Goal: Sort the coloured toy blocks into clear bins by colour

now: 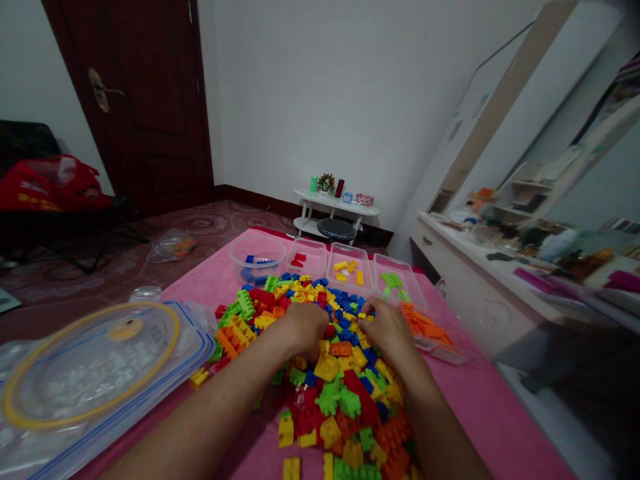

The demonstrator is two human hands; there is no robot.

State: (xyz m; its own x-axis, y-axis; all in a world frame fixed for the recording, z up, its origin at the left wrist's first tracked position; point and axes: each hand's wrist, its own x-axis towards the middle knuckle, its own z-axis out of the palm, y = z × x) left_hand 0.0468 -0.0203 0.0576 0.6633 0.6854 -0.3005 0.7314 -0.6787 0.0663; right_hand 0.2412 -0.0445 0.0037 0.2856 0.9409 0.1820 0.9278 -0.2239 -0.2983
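A large heap of toy building bricks point(340, 367) in red, yellow, blue, green and orange covers the middle of the table. My left hand point(306, 328) reaches into the heap with its fingers curled down, and the fingertips are hidden among the bricks. To the right of it, my right hand point(387, 325) is bent over blue and yellow bricks at the heap's right side. Its thumb and fingers close towards each other there, with small yellow pieces by the fingertips. What either hand grips, if anything, is not clear.
Behind the heap stand a round clear tub point(257, 250) with blue bricks and clear boxes with red, yellow point(349, 287) and green bricks. Orange bricks point(425, 327) fill another box at right. A clear zip bag point(195, 333) and a yellow-rimmed lid point(173, 327) lie left.
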